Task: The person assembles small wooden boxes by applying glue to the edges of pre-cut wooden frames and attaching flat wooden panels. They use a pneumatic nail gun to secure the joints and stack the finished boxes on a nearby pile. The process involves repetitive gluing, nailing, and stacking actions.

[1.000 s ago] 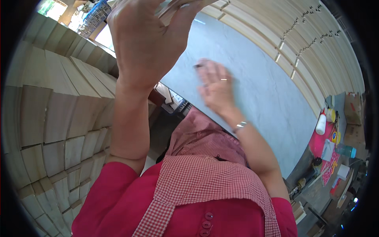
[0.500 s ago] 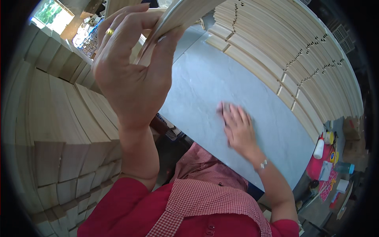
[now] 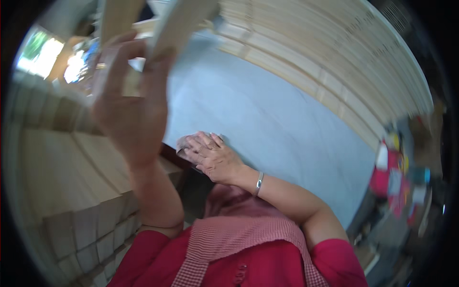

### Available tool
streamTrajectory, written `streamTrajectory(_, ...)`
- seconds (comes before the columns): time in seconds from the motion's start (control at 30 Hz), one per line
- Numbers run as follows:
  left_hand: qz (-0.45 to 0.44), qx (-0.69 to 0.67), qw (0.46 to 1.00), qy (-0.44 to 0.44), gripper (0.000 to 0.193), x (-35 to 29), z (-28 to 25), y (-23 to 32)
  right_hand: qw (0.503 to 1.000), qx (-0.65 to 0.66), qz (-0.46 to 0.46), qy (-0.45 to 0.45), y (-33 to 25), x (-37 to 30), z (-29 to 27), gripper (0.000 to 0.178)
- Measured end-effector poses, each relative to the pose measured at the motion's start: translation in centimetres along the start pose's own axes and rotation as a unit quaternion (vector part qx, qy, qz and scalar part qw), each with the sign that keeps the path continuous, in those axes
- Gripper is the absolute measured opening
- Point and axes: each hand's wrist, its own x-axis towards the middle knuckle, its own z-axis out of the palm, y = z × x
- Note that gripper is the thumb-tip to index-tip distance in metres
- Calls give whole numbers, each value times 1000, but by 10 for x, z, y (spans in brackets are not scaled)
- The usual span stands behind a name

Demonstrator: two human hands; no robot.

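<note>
Pale wood fills the left hand (image 3: pixel 136 93), lifted high in the upper left of the frame, its forearm rising nearly upright from a bent elbow at the lower left. From where I stand, the thumb and fingers close around the lower end of a light wooden board (image 3: pixel 184 19), which runs out past the top of the picture. The hand is blurred, so I can't make out exactly how each finger sits. Another wooden strip (image 3: pixel 119 21) shows just behind the fingers; whether it is held too, I can't tell.

The right hand (image 3: pixel 213 155) lies low, just left of the middle of the frame, palm down and fingers reaching toward the left, slightly spread. It rests over a small brownish sheet (image 3: pixel 181 142) that pokes out past the fingers by the near edge of the grey-blue tabletop (image 3: pixel 287 124). The elbow is bent at the lower right, so the forearm slants across in front of the checked apron (image 3: pixel 248 229), a silvery bracelet (image 3: pixel 259 184) around the wrist.
</note>
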Motion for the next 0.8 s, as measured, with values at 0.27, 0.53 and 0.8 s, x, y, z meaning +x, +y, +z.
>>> streamTrajectory(0.27, 36, -38, 965, -257, 13, -78, 45, 62, 948, -150, 275, 59, -4, -228, -108, 45)
streamTrajectory(0.53, 150, -109, 868, -460, 12, -151, 77, 121, 647, -14, 559, 518, 40, -383, -229, 16)
streamTrajectory(0.8, 210, -101, 834, -499, 14, -193, 85, 145, 484, -348, 659, 459, 139, -521, -301, 58)
